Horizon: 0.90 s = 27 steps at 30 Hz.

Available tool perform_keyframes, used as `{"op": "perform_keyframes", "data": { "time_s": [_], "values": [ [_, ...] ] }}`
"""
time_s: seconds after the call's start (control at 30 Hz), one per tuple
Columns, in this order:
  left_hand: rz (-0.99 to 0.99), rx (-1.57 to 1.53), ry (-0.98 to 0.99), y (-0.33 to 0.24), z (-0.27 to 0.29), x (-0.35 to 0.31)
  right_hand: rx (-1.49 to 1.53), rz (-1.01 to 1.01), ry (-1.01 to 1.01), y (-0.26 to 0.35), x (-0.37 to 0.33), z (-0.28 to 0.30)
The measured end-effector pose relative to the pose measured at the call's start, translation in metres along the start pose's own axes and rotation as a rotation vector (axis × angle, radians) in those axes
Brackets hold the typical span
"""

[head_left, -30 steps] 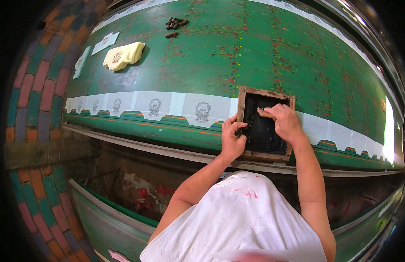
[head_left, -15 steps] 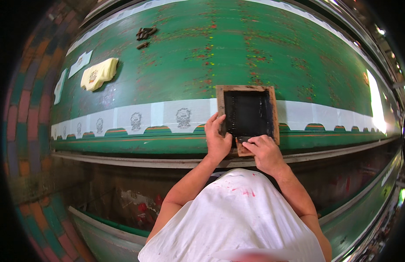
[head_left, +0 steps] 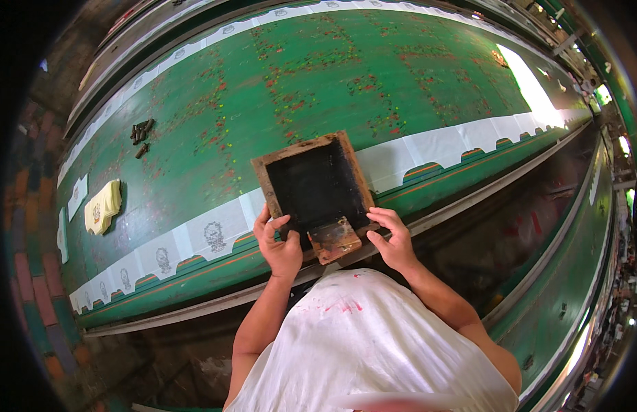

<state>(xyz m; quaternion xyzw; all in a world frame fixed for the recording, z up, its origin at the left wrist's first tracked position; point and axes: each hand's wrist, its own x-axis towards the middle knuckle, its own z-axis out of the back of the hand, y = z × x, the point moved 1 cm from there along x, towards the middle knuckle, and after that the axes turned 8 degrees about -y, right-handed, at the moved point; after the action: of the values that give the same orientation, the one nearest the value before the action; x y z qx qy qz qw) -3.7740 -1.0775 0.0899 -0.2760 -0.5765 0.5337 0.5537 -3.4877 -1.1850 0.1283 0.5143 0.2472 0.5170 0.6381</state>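
A wooden screen-printing frame (head_left: pixel 356 168) with a black inky mesh (head_left: pixel 308 182) is before me at the near edge of the green table, over the strip of white cloth pieces. My left hand (head_left: pixel 281 247) grips its left side, the thumb toward the near corner. My right hand (head_left: pixel 394 240) holds the near right corner, fingers on the rim. A stained wooden squeegee (head_left: pixel 336 240) leans across the frame's near side between my hands, with neither hand on it. Whether the frame touches the cloth I cannot tell.
White cloth pieces (head_left: pixel 184 242) line the near edge, those to the left printed with a dark emblem. A pale yellow cloth stack (head_left: pixel 104 207) lies at the left, near light-blue pieces (head_left: pixel 78 196). Several dark sticks (head_left: pixel 141 134) lie farther back on the green table (head_left: pixel 318 82). A rail (head_left: pixel 456 213) borders it.
My right hand has let go of the squeegee and taken the frame's near right corner. In the picture the frame has shifted left and tilted as the view turned.
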Motion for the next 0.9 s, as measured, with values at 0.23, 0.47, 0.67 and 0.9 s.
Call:
{"op": "perform_keyframes", "data": {
  "time_s": [0.23, 0.47, 0.67, 0.9],
  "values": [
    [0.003, -0.017, 0.024, -0.03, -0.119, -0.037, -0.064, 0.0, -0.053, -0.044, 0.033, 0.103],
    [0.033, -0.031, 0.0, -0.043, -0.188, -0.065, -0.17, 0.139, -0.018, -0.076, 0.06, 0.17],
    [0.096, -0.028, 0.001, -0.041, -0.198, -0.068, -0.285, 0.489, 0.201, -0.052, 0.075, 0.171],
    [0.154, -0.023, 0.011, -0.035, -0.199, -0.069, -0.469, 0.716, 0.471, -0.029, 0.095, 0.137]
  ]
}}
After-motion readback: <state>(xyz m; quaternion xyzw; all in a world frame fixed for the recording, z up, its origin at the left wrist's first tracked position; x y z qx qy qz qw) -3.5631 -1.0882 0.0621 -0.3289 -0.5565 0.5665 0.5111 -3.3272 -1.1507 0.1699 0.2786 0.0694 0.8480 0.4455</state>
